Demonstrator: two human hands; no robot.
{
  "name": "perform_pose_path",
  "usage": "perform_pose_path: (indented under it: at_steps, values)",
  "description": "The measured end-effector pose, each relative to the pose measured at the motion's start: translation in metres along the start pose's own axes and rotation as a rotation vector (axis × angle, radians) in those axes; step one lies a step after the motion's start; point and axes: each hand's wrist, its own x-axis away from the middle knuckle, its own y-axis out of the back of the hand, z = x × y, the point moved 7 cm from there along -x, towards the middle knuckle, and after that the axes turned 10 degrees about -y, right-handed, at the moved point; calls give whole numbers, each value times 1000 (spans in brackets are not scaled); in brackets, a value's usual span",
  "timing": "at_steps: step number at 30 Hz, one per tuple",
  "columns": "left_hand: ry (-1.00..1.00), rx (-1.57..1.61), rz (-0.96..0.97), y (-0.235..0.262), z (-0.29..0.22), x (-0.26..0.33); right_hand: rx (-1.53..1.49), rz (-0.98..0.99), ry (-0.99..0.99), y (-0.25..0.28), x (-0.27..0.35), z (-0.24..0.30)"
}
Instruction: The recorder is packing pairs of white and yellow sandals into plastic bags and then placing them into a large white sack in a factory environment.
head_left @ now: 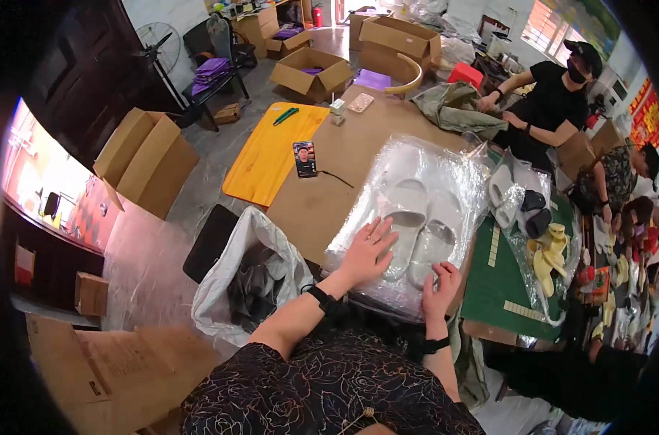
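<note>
A white sack (253, 275) is seen at the left, beside the table (322, 196). The left hand (366, 250) is laid flat, fingers spread, on the bagged white slippers (420, 225), whose long axis runs away from the body. The right hand (440, 286) is curled at the bag's near edge, pinching plastic.

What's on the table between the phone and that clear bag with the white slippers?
In the head view, only a thin dark cable crosses the bare brown table between the phone and the clear bag of white slippers.
</note>
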Motion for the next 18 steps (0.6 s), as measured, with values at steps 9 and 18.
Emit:
perform_pose_path:
  at_steps: [9,18]
  values:
    - [8,19,-6,4,1,0,17,26,-21,-6,1,-9]
    - [-8,13,-15,2,1,0,-11,38,-78,-5,0,-7]
